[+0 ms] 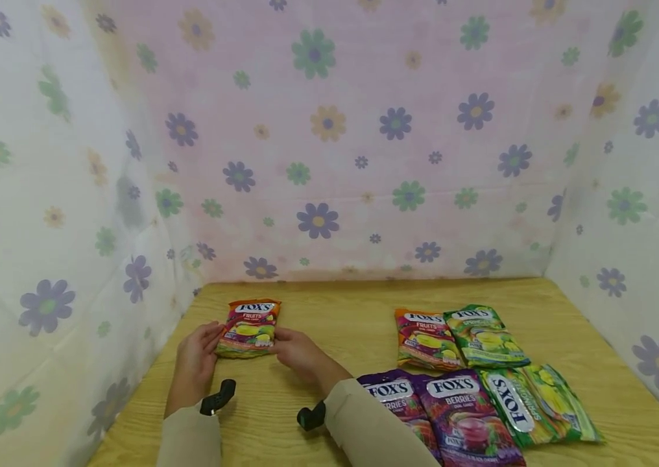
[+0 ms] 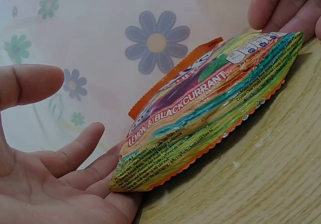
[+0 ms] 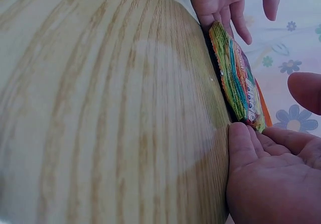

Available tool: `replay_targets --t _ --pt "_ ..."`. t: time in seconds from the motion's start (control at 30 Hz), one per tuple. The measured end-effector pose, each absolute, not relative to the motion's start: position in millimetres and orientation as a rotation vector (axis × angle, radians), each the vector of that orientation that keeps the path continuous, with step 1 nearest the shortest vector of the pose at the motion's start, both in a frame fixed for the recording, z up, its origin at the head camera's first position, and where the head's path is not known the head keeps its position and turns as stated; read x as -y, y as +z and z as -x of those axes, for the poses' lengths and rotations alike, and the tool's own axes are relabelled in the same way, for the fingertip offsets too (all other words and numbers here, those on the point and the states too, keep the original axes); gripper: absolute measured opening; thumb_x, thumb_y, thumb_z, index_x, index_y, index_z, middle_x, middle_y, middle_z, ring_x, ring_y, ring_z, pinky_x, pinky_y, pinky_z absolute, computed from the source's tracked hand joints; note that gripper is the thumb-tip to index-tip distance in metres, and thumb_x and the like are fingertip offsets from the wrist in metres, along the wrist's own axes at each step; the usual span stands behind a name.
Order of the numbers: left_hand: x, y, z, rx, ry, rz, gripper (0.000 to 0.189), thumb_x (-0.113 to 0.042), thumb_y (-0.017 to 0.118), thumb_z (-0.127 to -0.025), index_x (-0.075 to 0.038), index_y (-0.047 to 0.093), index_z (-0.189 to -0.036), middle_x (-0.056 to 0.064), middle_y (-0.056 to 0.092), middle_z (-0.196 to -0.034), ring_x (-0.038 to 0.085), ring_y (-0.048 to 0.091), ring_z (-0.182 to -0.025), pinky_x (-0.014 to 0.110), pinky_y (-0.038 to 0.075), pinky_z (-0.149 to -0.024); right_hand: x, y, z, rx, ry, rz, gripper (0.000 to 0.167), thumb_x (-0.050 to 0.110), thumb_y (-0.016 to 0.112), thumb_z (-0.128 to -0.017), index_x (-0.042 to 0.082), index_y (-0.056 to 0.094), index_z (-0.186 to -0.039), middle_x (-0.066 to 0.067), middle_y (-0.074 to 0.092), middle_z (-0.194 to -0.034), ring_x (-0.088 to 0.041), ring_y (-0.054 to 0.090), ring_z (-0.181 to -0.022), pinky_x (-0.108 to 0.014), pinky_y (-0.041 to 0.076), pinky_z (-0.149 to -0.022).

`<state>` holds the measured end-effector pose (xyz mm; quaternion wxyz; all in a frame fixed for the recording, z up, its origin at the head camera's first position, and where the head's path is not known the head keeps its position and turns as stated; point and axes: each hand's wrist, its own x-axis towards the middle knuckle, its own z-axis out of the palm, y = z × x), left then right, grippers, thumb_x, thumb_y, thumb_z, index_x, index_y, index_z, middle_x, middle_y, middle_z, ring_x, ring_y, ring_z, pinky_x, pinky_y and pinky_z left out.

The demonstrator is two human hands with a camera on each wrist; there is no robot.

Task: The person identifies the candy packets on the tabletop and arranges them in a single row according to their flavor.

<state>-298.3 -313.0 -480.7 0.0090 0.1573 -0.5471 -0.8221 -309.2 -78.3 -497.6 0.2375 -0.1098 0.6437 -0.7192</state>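
Observation:
An orange and red bag of Fox's Fruits candy (image 1: 250, 329) lies on the left part of the wooden table, its front facing up. My left hand (image 1: 194, 366) is at its left edge; in the left wrist view the fingers (image 2: 93, 176) are extended and touch the bag's near corner, the thumb held apart. At the opposite edge is my right hand (image 1: 301, 355). Its straight fingers (image 3: 246, 143) meet the bag's end in the right wrist view, with the thumb raised away from the bag.
On the table's right side lie another Fruits bag (image 1: 427, 340), two green bags, one upper (image 1: 486, 337) and one lower (image 1: 539, 403), and two purple Berries bags (image 1: 469, 418), partly behind my right sleeve. Flower-patterned cloth (image 1: 353, 143) encloses the table's back and sides.

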Motion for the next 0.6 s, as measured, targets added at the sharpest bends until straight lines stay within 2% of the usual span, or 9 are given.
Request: replay_targets --t 0.17,0.27,0.4,0.6 --pt "314.5 -480.9 299.0 1.713 -2.557 -0.513 0.042 -0.029 0.044 -0.110 -0.007 0.046 -0.146 0.003 0.054 -0.145 0.022 0.034 -0.151 0.037 0.021 -0.129 79.7 -498.2 310.2 -1.753 -1.988 0.303 0.064 0.011 0.060 -0.100 0.000 0.036 -0.159 -0.020 0.039 -0.163 -0.037 0.037 -0.152 -0.058 0.032 -0.122" --pt "314.9 -482.7 300.0 1.729 -2.553 -0.522 0.044 -0.029 0.043 -0.110 -0.007 0.045 -0.148 0.009 0.045 -0.156 0.023 0.033 -0.151 0.038 0.020 -0.130 79.8 -498.8 309.6 -1.742 -1.997 0.292 0.064 0.009 0.061 -0.099 -0.001 0.037 -0.158 -0.019 0.042 -0.161 -0.037 0.038 -0.151 -0.059 0.031 -0.122" --pt "315.7 -485.4 301.0 1.733 -2.559 -0.538 0.050 -0.029 0.041 -0.111 -0.005 0.037 -0.155 0.012 0.033 -0.164 0.022 0.032 -0.151 0.038 0.021 -0.129 79.9 -499.5 309.0 -1.741 -1.999 0.288 0.063 0.007 0.061 -0.098 0.000 0.040 -0.157 -0.018 0.045 -0.160 -0.036 0.040 -0.150 -0.060 0.031 -0.122" --pt "314.3 -484.8 303.3 1.736 -2.548 -0.527 0.054 -0.030 0.040 -0.111 -0.004 0.032 -0.158 0.012 0.033 -0.164 0.022 0.032 -0.151 0.038 0.022 -0.129 78.7 -499.8 311.1 -1.771 -1.972 0.344 0.065 0.004 0.059 -0.097 0.001 0.037 -0.158 -0.017 0.044 -0.161 -0.035 0.038 -0.151 -0.059 0.031 -0.122"
